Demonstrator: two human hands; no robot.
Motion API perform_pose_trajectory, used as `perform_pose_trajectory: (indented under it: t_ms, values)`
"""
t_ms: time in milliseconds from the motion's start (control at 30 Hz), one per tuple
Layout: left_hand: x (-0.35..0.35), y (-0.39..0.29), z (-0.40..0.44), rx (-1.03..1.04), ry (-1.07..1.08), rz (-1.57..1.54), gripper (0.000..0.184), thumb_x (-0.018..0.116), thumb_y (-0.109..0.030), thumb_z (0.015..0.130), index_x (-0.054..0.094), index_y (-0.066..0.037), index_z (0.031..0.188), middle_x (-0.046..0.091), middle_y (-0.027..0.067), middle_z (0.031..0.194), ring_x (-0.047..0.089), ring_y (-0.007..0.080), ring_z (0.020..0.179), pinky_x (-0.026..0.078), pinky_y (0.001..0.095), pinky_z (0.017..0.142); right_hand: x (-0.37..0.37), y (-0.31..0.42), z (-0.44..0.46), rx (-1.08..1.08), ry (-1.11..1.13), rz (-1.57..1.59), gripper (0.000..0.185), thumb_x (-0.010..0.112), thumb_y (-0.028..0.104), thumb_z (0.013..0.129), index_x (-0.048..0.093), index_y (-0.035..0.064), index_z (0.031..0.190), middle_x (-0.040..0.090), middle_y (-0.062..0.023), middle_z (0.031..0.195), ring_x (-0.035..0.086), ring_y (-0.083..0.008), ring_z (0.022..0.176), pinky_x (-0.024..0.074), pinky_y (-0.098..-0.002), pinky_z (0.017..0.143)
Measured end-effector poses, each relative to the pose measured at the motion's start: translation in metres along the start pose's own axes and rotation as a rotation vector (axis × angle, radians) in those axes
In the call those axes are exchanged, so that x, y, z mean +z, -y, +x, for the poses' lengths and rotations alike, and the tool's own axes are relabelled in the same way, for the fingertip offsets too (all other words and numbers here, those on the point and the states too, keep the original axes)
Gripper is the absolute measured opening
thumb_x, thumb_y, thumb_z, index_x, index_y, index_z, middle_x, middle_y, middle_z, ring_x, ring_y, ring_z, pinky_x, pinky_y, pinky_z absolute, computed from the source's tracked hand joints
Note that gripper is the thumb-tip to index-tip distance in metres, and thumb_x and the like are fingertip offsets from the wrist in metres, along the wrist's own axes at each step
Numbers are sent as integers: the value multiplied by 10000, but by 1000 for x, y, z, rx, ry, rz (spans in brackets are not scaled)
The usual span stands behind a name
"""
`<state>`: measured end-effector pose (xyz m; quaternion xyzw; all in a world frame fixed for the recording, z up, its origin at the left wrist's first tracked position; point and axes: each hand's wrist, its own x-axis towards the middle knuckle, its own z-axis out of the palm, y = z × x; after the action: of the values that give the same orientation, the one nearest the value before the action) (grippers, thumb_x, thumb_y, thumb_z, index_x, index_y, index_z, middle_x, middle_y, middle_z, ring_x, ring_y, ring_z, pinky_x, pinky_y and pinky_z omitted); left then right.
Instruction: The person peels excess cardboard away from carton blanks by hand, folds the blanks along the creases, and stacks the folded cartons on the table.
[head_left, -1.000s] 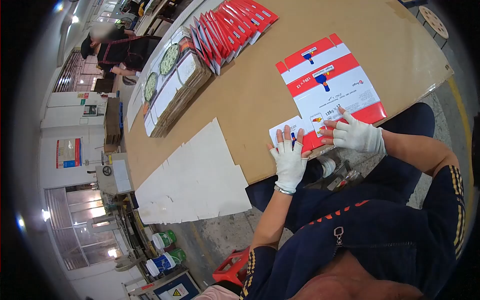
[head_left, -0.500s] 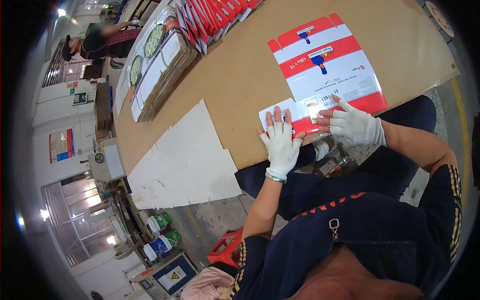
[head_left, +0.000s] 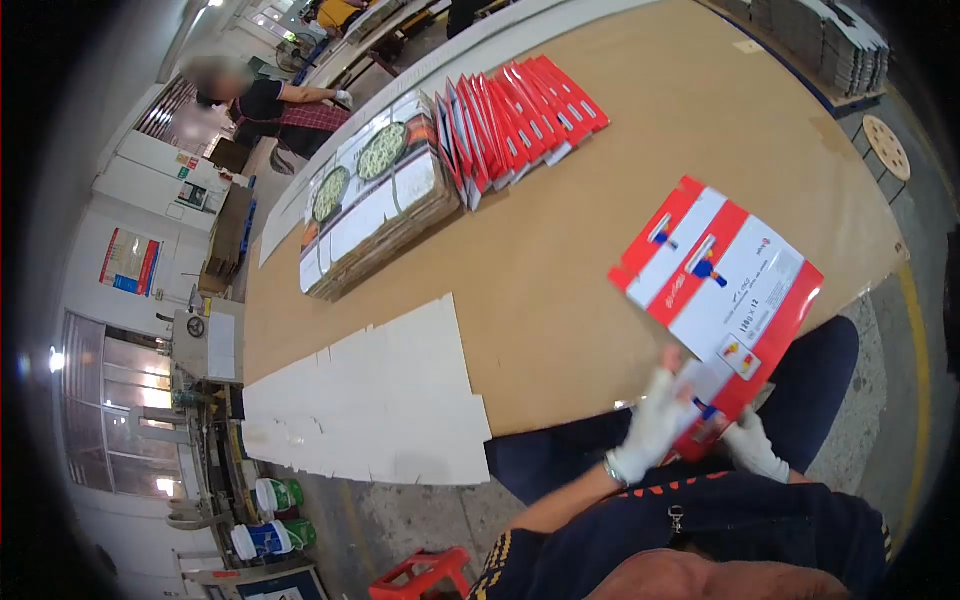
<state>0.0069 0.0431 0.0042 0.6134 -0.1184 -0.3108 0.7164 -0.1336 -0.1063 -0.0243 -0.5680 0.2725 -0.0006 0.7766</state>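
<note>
A flat red-and-white printed carton (head_left: pixel 745 275) reaches from the table's front edge out over my lap, turned at an angle, its near end off the table. My left hand (head_left: pixel 652 422), in a white glove with bare fingertips, grips the carton's near left flap and is a little blurred. At the near edge my right hand (head_left: pixel 755 447), gloved the same way, holds the carton, with its fingers partly hidden behind the board.
Several red folded cartons (head_left: pixel 525 115) lie fanned out beside a strapped stack of printed boards (head_left: pixel 385 200). A white board sheet (head_left: pixel 370 400) covers the table's left front. A person (head_left: pixel 285 105) works farther off. A stool (head_left: pixel 885 148) stands at right.
The carton has come off its flat position on the table, turned and drawn toward my body. Both hands have moved from lying on it to gripping its near end.
</note>
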Motion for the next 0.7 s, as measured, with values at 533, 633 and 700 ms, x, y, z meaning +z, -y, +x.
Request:
perform_pose_trajectory:
  t_ms: [533,633,700]
  values:
    - [-220,-12,-153,-545,-707,1693,965,777,-523,723,436,27,1439,339,294,1513,307,448,1406,276,583,1121,-49,312,522,-492,-271,-1170,326,656,199,789,728,47,1069,730,-187,911,725,-274,823,576,-421,742]
    - [-222,-9,-150,-488,-702,1682,905,750,-470,731,448,22,1428,365,281,1490,333,435,1386,293,566,1112,71,283,572,-560,-43,-938,306,604,209,851,704,28,1077,720,-219,969,719,-336,864,574,-434,781]
    - [-223,-9,-152,-427,-681,1681,865,732,-435,736,456,18,1420,383,273,1475,349,427,1372,304,554,1106,111,268,575,-593,-116,-973,334,580,211,874,668,5,1121,694,-258,1056,690,-365,975,552,-463,865]
